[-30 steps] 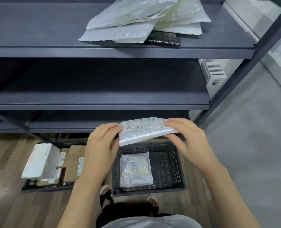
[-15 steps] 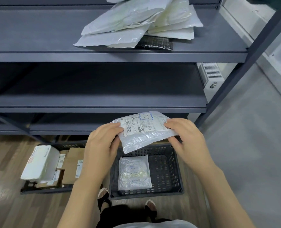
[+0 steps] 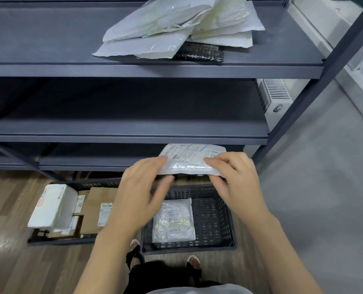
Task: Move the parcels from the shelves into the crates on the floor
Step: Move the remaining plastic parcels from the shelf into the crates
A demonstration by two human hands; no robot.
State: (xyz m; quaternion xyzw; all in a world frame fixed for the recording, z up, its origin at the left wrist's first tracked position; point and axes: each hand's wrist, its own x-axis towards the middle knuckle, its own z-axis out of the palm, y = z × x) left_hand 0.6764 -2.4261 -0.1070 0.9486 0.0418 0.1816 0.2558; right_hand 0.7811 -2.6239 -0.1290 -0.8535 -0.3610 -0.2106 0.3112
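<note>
Below the grey shelves (image 3: 134, 68), my left hand (image 3: 142, 192) and right hand (image 3: 238, 183) pinch the labelled parcel (image 3: 189, 160), now tilted flatter at twelve o'clock above the black crate (image 3: 214, 211), ready to drop.

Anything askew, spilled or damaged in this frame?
Nothing is spilled or visibly damaged. Two things sit untidily: the white mailers on the top shelf lie in a skewed heap, and a white parcel in the left crate leans tilted on the boxes.

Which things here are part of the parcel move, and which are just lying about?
Job: held parcel, left hand, right hand, shelf parcels, right crate, left crate.
Lying about: radiator.
</note>
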